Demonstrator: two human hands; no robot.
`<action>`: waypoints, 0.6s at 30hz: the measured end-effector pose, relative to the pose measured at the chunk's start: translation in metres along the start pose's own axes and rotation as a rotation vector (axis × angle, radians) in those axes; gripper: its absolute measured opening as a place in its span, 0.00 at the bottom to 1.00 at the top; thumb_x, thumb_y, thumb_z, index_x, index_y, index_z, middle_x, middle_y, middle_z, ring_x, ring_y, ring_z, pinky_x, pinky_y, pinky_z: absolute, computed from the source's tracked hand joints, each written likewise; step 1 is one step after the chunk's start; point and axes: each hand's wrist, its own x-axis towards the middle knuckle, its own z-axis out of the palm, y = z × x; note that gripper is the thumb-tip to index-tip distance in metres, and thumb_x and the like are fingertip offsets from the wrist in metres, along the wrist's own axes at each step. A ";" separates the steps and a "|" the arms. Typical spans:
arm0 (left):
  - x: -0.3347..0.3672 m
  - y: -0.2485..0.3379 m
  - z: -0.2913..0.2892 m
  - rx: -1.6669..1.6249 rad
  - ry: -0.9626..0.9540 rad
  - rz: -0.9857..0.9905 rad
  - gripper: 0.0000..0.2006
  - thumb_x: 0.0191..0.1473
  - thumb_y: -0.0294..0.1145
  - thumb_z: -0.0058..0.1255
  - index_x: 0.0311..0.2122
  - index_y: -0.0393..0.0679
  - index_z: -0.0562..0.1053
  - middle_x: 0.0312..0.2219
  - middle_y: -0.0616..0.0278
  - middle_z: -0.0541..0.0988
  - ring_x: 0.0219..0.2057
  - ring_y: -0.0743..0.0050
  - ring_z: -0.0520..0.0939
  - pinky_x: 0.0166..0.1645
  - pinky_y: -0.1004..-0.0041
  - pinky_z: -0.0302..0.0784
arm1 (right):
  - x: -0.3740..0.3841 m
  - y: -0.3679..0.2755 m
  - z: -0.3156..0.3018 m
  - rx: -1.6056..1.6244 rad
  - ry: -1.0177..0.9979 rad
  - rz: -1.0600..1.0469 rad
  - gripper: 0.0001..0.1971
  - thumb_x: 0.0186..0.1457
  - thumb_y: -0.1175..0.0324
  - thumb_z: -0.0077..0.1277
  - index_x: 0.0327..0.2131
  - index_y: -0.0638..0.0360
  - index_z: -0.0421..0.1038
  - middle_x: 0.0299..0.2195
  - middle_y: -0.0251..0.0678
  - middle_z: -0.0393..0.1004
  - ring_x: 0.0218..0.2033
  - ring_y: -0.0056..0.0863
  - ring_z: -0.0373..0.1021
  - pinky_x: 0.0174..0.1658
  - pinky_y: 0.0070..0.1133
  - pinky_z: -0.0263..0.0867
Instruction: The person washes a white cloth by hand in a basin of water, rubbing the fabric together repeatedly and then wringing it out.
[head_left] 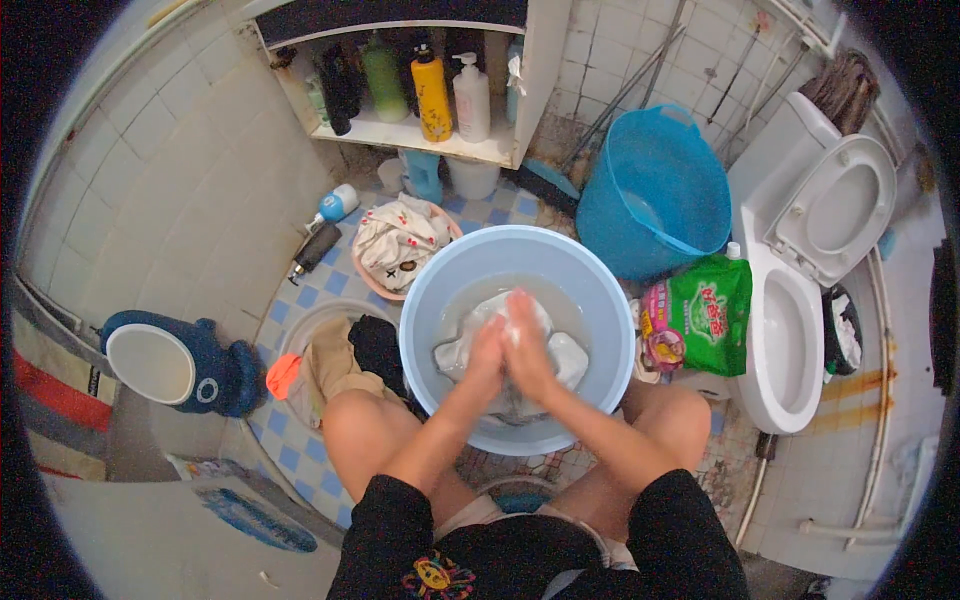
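A light blue basin (612, 300) stands between my knees, with cloudy water and a wet white cloth (568, 358) in it. Above the water my left hand (486, 350) and my right hand (527, 350) press together, palm toward palm, over the middle of the basin. A bunched part of the white cloth shows between and just beyond them, pinched in both. Motion smears the fingers, so their exact grip is hard to make out. The rest of the cloth spreads in the water under and beside my hands.
Clothes fill a pink basin (459, 228) and a clear tub (297, 330) on the left. At right are a tall blue bucket (640, 215), a green detergent bag (712, 305) and a toilet (787, 340). Bottles line a shelf (385, 131) ahead.
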 end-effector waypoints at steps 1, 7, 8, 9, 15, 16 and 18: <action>-0.002 -0.001 0.000 0.005 0.003 0.000 0.18 0.56 0.40 0.35 0.47 0.39 0.64 0.41 0.57 0.70 0.42 0.66 0.72 0.46 0.66 0.67 | 0.012 0.017 -0.007 -0.153 0.111 0.067 0.20 0.55 0.65 0.32 0.50 0.64 0.57 0.52 0.49 0.55 0.55 0.40 0.51 0.55 0.26 0.47; -0.010 0.020 0.003 0.160 -0.117 0.049 0.19 0.54 0.39 0.39 0.47 0.36 0.63 0.42 0.56 0.70 0.42 0.67 0.72 0.46 0.68 0.66 | 0.043 0.045 -0.051 0.281 0.051 0.535 0.13 0.54 0.62 0.36 0.34 0.61 0.66 0.33 0.40 0.69 0.37 0.32 0.65 0.43 0.23 0.58; -0.014 0.027 0.008 0.156 -0.113 0.048 0.19 0.54 0.39 0.39 0.47 0.36 0.63 0.42 0.56 0.70 0.42 0.67 0.72 0.46 0.68 0.66 | 0.043 0.043 -0.055 0.362 0.033 0.568 0.14 0.54 0.61 0.37 0.36 0.61 0.66 0.34 0.39 0.69 0.38 0.31 0.65 0.44 0.23 0.58; -0.021 0.038 0.018 0.433 -0.076 0.132 0.20 0.52 0.39 0.42 0.46 0.36 0.64 0.41 0.56 0.71 0.41 0.69 0.72 0.45 0.70 0.67 | 0.043 0.040 -0.059 0.441 0.021 0.600 0.15 0.54 0.60 0.37 0.37 0.60 0.66 0.35 0.39 0.69 0.38 0.29 0.64 0.44 0.22 0.57; 0.002 0.041 -0.002 0.499 0.111 0.039 0.17 0.50 0.39 0.47 0.40 0.36 0.70 0.37 0.57 0.73 0.39 0.73 0.73 0.43 0.75 0.67 | 0.039 0.032 -0.049 0.413 -0.059 0.457 0.16 0.55 0.61 0.37 0.42 0.61 0.65 0.41 0.40 0.67 0.45 0.30 0.62 0.50 0.23 0.54; 0.009 0.034 -0.004 0.473 0.107 0.161 0.18 0.50 0.39 0.46 0.41 0.37 0.69 0.38 0.57 0.72 0.40 0.73 0.72 0.44 0.74 0.66 | 0.035 0.026 -0.043 0.412 -0.056 0.455 0.16 0.55 0.61 0.37 0.42 0.61 0.65 0.41 0.40 0.67 0.45 0.30 0.62 0.50 0.23 0.54; 0.017 0.027 -0.005 0.445 0.095 0.277 0.19 0.50 0.40 0.45 0.43 0.37 0.69 0.39 0.57 0.72 0.41 0.73 0.71 0.45 0.74 0.65 | 0.020 0.011 -0.022 0.336 -0.042 0.219 0.18 0.57 0.63 0.34 0.47 0.63 0.60 0.45 0.42 0.64 0.47 0.30 0.59 0.52 0.23 0.52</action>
